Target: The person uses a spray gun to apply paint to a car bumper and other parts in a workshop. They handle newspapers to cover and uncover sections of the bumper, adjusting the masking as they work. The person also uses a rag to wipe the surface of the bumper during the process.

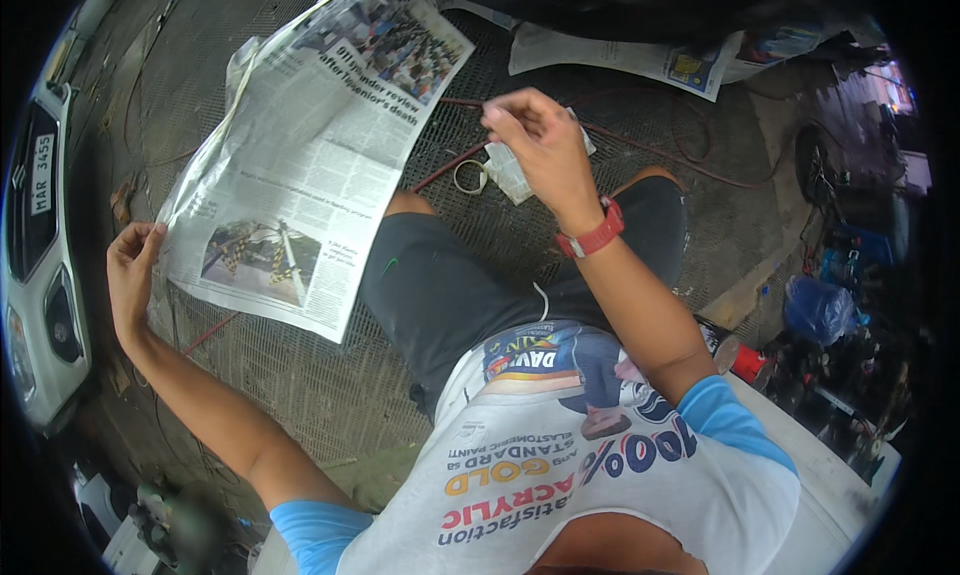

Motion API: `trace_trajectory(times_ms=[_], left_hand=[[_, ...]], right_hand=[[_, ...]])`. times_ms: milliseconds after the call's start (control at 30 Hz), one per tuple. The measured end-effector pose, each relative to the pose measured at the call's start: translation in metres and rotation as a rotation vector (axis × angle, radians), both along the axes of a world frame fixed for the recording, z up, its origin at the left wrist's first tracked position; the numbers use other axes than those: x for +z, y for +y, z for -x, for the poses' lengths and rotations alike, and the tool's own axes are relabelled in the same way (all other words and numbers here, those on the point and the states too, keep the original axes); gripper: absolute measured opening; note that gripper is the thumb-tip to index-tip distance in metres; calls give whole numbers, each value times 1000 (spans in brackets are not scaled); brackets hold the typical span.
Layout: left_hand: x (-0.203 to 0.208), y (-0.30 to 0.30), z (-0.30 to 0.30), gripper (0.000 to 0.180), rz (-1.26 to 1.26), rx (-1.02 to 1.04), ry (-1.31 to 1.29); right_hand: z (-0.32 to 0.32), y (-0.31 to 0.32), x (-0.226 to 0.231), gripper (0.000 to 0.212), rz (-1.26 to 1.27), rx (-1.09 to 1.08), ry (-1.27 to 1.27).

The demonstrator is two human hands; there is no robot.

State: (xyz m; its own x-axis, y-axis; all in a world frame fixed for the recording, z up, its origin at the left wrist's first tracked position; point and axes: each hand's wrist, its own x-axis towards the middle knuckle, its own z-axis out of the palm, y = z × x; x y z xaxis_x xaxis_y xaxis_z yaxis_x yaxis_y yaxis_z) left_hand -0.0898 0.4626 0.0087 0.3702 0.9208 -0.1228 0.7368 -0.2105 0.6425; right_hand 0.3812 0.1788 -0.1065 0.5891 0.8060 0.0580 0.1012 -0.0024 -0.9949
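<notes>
My left hand (135, 275) pinches the left edge of a newspaper sheet (290, 175), close to its lower corner. The sheet slants up and away toward a dark panel at the top, and a pale strip runs along its left edge. My right hand (540, 140) is raised to the right of the sheet and apart from it. Its fingers are curled in toward the thumb; whatever they hold, if anything, is hidden. Below that hand are a tape roll (470, 177) and a crumpled piece of paper (510, 172).
More newspaper (620, 60) hangs under a dark vehicle-like body (640, 5) at the top. A thin red hose (640, 145) crosses the textured floor. At far left stands a white car (45, 245). Cans, a blue plastic bag (818, 310) and clutter lie at right.
</notes>
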Motion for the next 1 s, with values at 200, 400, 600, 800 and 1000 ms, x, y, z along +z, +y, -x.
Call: trace_trajectory(times_ms=[200,400,600,800,1000], left_hand=[[-4,12,13,23,-21,5,24],[10,13,18,22,-53,42,86],[19,12,29,25,-185,38,92],[23,-9,12,27,-294,133,151],[20,-11,12,28,-395,126,101]], right_hand=[[-63,-90,-50,24,105,-158,113],[-119,-148,-67,23,78,-277,171],[-142,-172,-72,23,86,-248,164],[-111,-122,-8,39,-14,79,-606],[-109,-47,6,47,58,239,-1135]])
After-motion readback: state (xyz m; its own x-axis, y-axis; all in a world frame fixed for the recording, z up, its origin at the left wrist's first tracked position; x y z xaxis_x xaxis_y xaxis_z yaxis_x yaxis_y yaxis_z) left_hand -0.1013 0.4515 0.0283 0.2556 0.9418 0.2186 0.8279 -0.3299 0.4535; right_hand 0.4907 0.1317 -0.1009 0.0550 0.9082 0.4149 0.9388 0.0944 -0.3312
